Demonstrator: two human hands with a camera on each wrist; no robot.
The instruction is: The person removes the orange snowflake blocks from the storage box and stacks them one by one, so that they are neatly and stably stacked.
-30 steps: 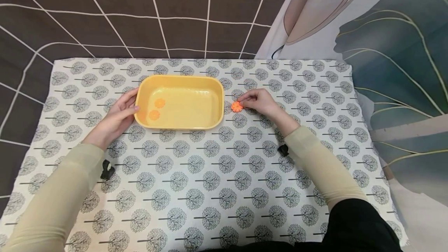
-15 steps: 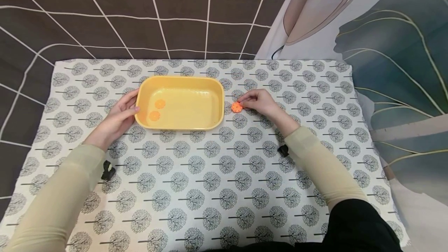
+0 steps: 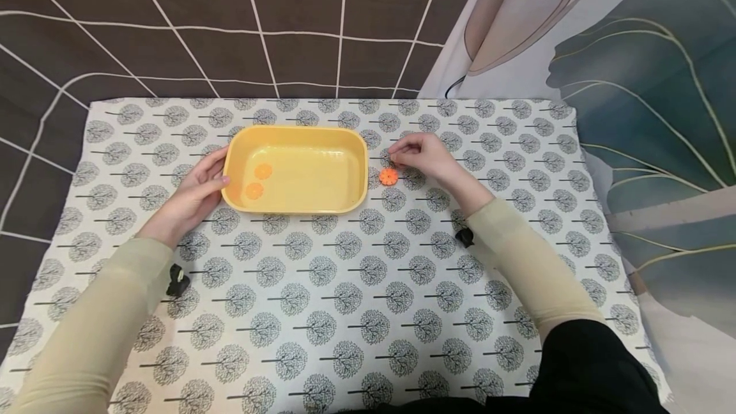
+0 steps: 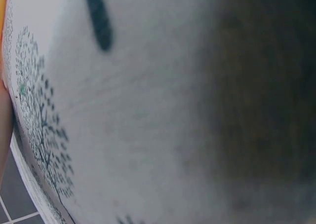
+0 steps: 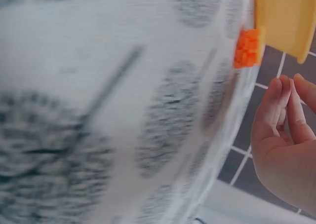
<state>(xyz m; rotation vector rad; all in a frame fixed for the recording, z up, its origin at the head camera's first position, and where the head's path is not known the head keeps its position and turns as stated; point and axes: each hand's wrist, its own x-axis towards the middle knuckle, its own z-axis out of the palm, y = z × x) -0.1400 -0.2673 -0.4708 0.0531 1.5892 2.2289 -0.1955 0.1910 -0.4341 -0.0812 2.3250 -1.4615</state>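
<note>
A yellow plastic tub (image 3: 296, 206) stands left of centre on the cloth-covered table. My left hand (image 3: 195, 190) holds its left end, thumb at the rim and fingers along the outer wall. Two flat orange flower-shaped pieces (image 3: 254, 191) lie on the tub's floor at the left. Just outside the tub's right end is a bright orange flower-shaped piece (image 3: 388, 176), which looks thick and layered in the right wrist view. Beside and behind it, slightly raised, my right hand (image 3: 424, 155) has thumb and fingertips close together, with nothing between them.
White cloth (image 3: 345, 299) with a black tree print covers the table. A dark curtain with white grid lines (image 3: 299, 56) hangs behind its far edge, and a leaf-patterned curtain (image 3: 655, 114) hangs on the right. Small black devices (image 3: 177, 280) sit at both wrists.
My right hand has let go of the orange flower-shaped piece and drawn up and slightly away from it. The piece stays on the cloth. The left hand and tub keep their places.
</note>
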